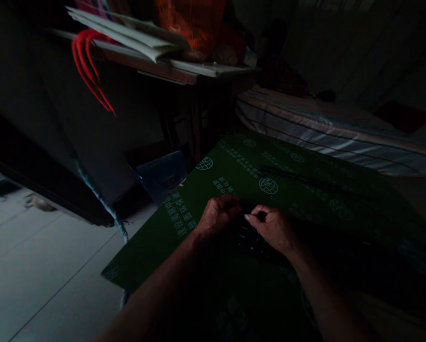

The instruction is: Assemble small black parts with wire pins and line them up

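In the dim light my left hand is closed, its fingers curled down at the edge of a black object dotted with small pale marks. My right hand faces it from a short distance, thumb and forefinger pinched together above the same object. Whatever either hand grips is too dark or too small to name. Under both hands lies a green printed board with white lettering and globe logos. A long, thin black piece rests on the board beyond my right hand.
Behind the board stands a table carrying papers and an orange bag. Red cords hang from its edge. A blue box-like thing sits below. A striped mattress lies at the back right; the tiled floor is left.
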Motion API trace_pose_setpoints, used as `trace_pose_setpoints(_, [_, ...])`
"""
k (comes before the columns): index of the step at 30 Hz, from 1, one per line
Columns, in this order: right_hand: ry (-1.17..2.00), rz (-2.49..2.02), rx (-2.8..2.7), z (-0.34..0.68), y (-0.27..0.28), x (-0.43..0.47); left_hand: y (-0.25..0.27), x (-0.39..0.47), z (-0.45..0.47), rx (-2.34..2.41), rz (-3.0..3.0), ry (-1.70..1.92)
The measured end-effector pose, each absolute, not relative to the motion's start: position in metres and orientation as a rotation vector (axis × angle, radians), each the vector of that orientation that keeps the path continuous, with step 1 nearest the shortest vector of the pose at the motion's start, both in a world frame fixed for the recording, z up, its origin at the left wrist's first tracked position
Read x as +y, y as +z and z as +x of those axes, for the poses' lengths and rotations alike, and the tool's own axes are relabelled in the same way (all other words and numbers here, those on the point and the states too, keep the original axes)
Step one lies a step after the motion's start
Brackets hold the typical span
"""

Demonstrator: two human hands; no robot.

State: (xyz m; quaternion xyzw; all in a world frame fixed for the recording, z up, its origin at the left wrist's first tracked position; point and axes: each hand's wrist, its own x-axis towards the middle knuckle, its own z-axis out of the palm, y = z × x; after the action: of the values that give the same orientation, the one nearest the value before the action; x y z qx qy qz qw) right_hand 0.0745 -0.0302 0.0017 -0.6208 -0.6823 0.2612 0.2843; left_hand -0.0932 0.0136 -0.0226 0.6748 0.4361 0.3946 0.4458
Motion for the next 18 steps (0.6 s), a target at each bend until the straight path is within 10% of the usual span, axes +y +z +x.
trace_pose_setpoints(18, [0.347,-1.710,-1.721,0.061,-0.021,-0.032,-0.012,0.007,-0.076,0.884,2.175,0.777])
